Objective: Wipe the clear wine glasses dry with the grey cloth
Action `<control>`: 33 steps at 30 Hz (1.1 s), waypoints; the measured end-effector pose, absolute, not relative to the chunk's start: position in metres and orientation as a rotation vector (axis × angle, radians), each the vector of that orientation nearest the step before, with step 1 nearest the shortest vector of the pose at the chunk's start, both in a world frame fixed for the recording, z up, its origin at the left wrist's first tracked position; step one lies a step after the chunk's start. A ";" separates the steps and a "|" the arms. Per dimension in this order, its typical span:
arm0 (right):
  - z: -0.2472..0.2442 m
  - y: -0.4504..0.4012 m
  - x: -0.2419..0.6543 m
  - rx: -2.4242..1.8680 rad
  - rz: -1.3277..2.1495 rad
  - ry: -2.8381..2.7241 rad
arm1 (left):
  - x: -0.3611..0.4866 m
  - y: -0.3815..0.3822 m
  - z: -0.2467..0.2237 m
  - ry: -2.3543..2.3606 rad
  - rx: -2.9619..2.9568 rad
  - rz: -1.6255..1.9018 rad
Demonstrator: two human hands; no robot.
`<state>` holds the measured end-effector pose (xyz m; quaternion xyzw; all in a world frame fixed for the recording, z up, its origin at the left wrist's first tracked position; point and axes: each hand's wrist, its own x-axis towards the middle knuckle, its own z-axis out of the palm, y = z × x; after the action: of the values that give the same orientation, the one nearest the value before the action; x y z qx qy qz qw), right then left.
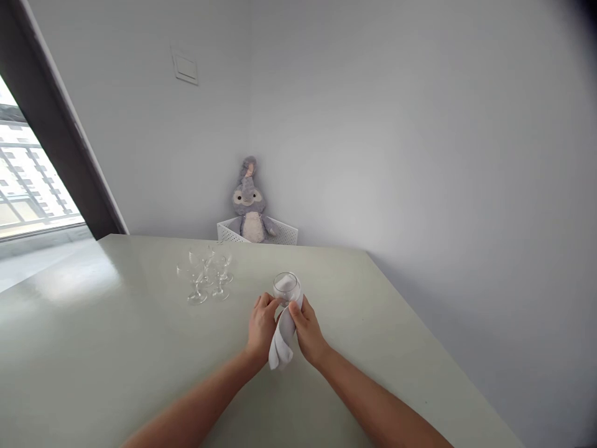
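Between my two hands, above the pale table (373,373), is a clear stemmed glass (280,281) with its rim facing up. A white cloth (282,342) wraps the glass's right side and hangs down below it. My left hand (263,320) is closed around the lower part of the glass, where its stem and foot are hidden. My right hand (308,326) is closed on the cloth, with the thumb in front, pressing it to the glass. White shows through the bowl; I cannot tell whether cloth is inside or behind it.
Several clear stemmed glasses (196,294) stand upright in a cluster on the table, left of my hands. Past the far edge, a grey plush toy (253,224) sits in a white perforated basket (289,235). Walls border the back and right; a window (32,174) is at left.
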<state>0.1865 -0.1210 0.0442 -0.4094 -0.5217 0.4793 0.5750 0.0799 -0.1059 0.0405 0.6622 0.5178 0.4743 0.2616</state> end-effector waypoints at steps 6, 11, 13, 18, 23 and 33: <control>0.030 -0.105 0.206 -1.152 0.848 -1.435 | 0.076 -0.105 0.038 1.267 2.087 1.119; 0.035 -0.110 0.214 -1.187 1.068 -1.374 | 0.073 -0.096 0.033 1.137 1.502 1.186; 0.039 -0.116 0.212 -1.092 1.271 -1.403 | 0.071 -0.094 0.035 0.988 1.342 1.191; 0.042 -0.123 0.206 -1.074 1.260 -1.621 | 0.068 -0.098 0.046 0.852 1.168 1.266; 0.033 -0.121 0.199 -1.108 0.894 -1.547 | 0.069 -0.107 0.055 0.836 1.132 1.595; 0.031 -0.126 0.190 -0.920 1.340 -1.207 | 0.076 -0.120 0.056 0.702 1.394 1.851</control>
<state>0.1897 -0.1264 0.0306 -0.3855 -0.5055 0.5613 0.5300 0.0758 -0.1199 0.0559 0.5389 0.2714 0.7153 0.3525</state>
